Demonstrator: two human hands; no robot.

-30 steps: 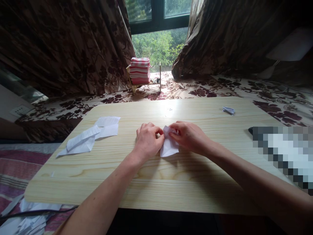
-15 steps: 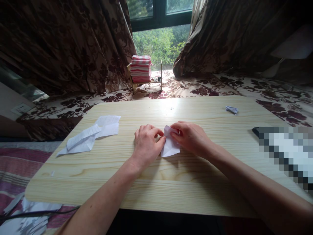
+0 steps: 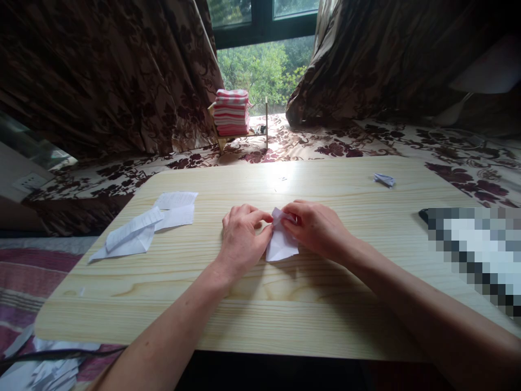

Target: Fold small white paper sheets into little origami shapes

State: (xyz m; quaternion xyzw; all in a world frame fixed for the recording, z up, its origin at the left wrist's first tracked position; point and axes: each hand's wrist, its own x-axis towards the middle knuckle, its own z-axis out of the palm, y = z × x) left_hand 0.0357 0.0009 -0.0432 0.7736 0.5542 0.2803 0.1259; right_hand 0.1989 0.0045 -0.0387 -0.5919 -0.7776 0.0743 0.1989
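A small piece of white paper point(image 3: 282, 244), creased and partly folded, is held between my two hands just above the middle of the wooden table point(image 3: 345, 304). My left hand point(image 3: 246, 233) pinches its left edge between thumb and forefinger. From the other side, my right hand point(image 3: 315, 225) grips the upper right part, thumb in front and fingers curled behind. Those fingers hide some of the top of the paper.
Loose paper sheets point(image 3: 134, 233) lie on the table's left side. A small folded paper point(image 3: 384, 180) rests at the far right. A dark-edged, blurred-out object point(image 3: 437, 228) sits on the right. Beyond stand a rack with folded red-and-white towels point(image 3: 232, 113). Paper scraps point(image 3: 57, 364) lie lower left.
The camera view has shifted slightly. Both hands keep their grip on the paper, and its top looks a little more folded over between the fingers.
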